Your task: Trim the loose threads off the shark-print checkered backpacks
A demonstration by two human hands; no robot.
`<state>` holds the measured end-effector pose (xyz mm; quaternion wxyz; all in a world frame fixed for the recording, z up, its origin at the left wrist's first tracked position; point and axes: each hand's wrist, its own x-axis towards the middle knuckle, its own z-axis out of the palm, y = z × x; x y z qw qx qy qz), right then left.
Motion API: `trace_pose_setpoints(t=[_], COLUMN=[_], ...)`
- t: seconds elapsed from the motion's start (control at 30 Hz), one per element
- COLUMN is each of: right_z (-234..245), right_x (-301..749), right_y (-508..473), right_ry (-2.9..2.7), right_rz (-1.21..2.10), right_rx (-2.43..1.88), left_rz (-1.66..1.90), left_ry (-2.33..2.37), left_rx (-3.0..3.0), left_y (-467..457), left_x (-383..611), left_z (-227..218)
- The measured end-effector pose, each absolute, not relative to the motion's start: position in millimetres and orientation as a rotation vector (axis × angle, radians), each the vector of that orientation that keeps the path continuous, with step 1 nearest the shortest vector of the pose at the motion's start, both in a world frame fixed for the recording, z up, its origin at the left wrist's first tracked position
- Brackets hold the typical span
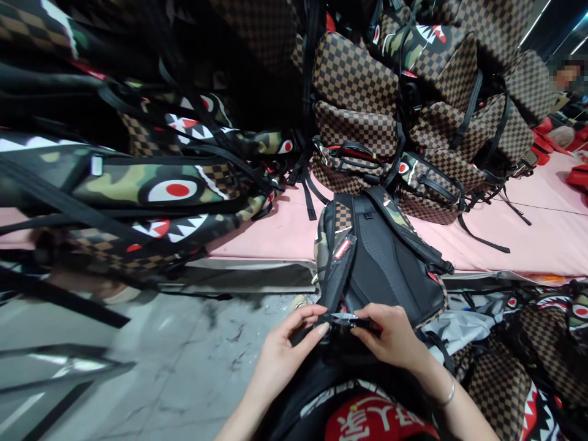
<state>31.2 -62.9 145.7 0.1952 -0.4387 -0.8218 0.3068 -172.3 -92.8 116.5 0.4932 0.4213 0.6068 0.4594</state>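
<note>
A backpack (pixel 381 257) with camouflage, brown checks and a black padded back rests against the pink table's edge, its back panel facing up. A black shoulder strap (pixel 336 278) with a small red-and-white tag in clear plastic (pixel 342 247) runs down towards my hands. My left hand (pixel 294 337) pinches the lower strap between thumb and fingertips. Close beside it, my right hand (pixel 395 337) is closed around small dark-handled thread snips (pixel 344 318), their silvery blades pointing at the left fingertips. The strap's end is partly hidden by my fingers.
Checked backpacks (pixel 356 79) are heaped along the back of the pink table (pixel 266 236). More camouflage shark-face bags (pixel 169 190) lie at left, and others (pixel 500 380) sit low at right. A metal frame (pixel 59 367) stands at lower left. Another person (pixel 569 76) is at far right.
</note>
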Motion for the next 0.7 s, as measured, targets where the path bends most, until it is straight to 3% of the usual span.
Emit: trace_pose_setpoints(t=[0.37, 0.7], right_z=[154.8, 166.8], right_x=[27.1, 17.3], right_y=[-55.3, -57.6], right_ry=[-2.444, -2.792], right_rz=[0.835, 0.447], right_rx=[-1.252, -1.279], left_rz=[1.166, 1.227], left_ry=[1.723, 1.754], left_rx=[1.183, 1.224], left_y=[-92.8, -101.3], left_x=[-168.3, -157.5], left_z=[101.0, 99.2])
